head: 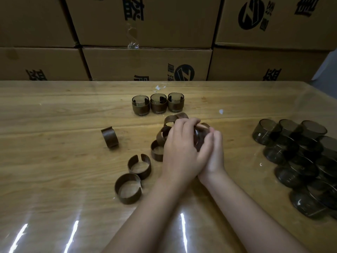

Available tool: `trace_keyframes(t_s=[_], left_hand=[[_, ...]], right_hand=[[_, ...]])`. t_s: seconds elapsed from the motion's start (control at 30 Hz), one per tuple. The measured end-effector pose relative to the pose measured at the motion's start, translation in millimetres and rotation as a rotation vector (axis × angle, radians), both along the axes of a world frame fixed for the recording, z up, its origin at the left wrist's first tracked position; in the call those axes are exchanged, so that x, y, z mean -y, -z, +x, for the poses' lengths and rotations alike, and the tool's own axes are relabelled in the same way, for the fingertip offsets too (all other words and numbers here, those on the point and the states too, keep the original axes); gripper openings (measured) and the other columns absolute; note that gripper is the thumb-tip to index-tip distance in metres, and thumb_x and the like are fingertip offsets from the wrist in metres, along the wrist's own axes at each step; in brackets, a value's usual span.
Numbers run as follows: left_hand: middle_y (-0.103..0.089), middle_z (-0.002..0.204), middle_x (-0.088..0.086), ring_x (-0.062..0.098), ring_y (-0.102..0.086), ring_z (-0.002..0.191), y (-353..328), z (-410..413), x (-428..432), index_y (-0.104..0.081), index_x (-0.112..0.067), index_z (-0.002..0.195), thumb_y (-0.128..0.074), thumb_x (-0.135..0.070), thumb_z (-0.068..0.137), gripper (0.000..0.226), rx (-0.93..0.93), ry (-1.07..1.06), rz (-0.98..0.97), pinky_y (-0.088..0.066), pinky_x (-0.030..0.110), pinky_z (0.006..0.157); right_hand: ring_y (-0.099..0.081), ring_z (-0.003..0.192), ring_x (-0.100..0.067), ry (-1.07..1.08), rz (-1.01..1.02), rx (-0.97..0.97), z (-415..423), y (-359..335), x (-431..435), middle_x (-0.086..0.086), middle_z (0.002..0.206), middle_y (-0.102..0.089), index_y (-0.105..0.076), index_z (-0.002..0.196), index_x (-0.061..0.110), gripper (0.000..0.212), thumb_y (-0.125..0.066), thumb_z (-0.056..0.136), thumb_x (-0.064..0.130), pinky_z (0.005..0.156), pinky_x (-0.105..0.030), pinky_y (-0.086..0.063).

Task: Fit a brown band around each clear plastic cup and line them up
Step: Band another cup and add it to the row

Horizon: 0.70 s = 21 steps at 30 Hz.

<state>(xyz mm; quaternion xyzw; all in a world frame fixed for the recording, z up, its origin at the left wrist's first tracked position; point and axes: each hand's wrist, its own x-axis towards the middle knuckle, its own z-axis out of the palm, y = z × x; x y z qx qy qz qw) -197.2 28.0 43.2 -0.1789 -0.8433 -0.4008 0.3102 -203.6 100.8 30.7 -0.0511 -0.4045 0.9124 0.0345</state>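
My left hand (182, 145) and my right hand (214, 152) meet at the table's middle, both curled round one clear cup (199, 141) with a brown band (204, 127) at its top; most of the cup is hidden by my fingers. Three banded cups (158, 104) stand in a row farther back. Several loose brown bands lie to the left of my hands, such as one band (139, 166), a nearer one (128, 188) and one on its edge (110, 136). A pile of bare clear cups (299, 157) lies on its side at the right.
The wooden table (54, 170) has a glossy clear cover. Stacked cardboard boxes (145, 63) form a wall right behind its far edge. Small white scraps (159, 87) lie near that edge.
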Motion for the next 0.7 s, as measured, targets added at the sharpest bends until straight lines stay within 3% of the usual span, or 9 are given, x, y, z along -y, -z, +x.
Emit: trace_keyframes(t_s=[0.13,0.27,0.43,0.5,0.6,0.7], left_hand=[[-0.065,0.106,0.014,0.023,-0.06,0.098,6.3,-2.1,10.2,-0.066,0.001,0.109,-0.059,-0.032,0.084,0.043,-0.244,0.027,-0.005,-0.047,0.032,0.087],[-0.069,0.104,0.011,0.022,-0.064,0.099,7.6,-2.5,11.4,-0.071,0.001,0.101,-0.064,-0.025,0.082,0.033,-0.334,-0.008,0.003,-0.044,0.047,0.097],[-0.07,0.097,0.008,0.019,-0.066,0.092,-5.3,4.3,-0.3,-0.073,-0.001,0.089,-0.065,-0.013,0.078,0.018,-0.319,0.077,0.25,-0.05,0.039,0.084],[-0.07,0.095,0.006,0.015,-0.065,0.092,-9.0,8.1,-3.7,-0.072,-0.003,0.086,-0.063,-0.014,0.081,0.016,-0.235,0.093,0.377,-0.051,0.039,0.084],[-0.069,0.09,0.006,0.018,-0.064,0.091,-11.6,12.9,-4.4,-0.069,-0.007,0.086,-0.057,-0.017,0.089,0.016,0.051,0.117,0.707,-0.053,0.041,0.083],[-0.069,0.08,0.001,0.017,-0.065,0.082,-13.5,10.9,-3.0,-0.071,-0.016,0.076,-0.047,-0.017,0.095,0.03,0.327,0.185,1.025,-0.053,0.032,0.076]], right_hand=[[-0.07,0.073,-0.013,-0.081,-0.042,-0.003,0.9,-0.2,1.1,-0.004,0.076,-0.071,-0.076,0.071,0.018,0.056,-0.03,0.098,0.037,0.059,-0.022,-0.054],[-0.072,0.081,-0.015,-0.221,-0.093,0.024,3.1,-2.5,-0.7,-0.007,0.084,-0.073,-0.079,0.079,0.013,0.056,-0.031,0.098,0.036,0.063,-0.023,-0.055],[-0.067,0.071,-0.008,-0.208,-0.056,-0.089,3.6,-4.9,-1.2,0.001,0.068,-0.067,-0.073,0.067,0.019,0.061,-0.023,0.101,0.024,0.062,-0.02,-0.053],[-0.063,0.08,-0.011,-0.092,0.024,-0.143,4.3,-3.8,1.7,-0.001,0.075,-0.065,-0.069,0.076,0.018,0.051,-0.025,0.101,0.024,0.071,-0.023,-0.052],[-0.062,0.099,-0.017,0.163,0.415,-0.27,12.3,-3.8,4.9,-0.005,0.101,-0.066,-0.06,0.102,0.016,0.032,-0.032,0.094,0.03,0.083,-0.029,-0.051],[-0.059,0.109,-0.008,0.249,0.604,-0.414,20.9,-3.1,10.7,0.003,0.116,-0.06,-0.051,0.118,0.022,0.029,-0.038,0.094,0.032,0.09,-0.022,-0.049]])
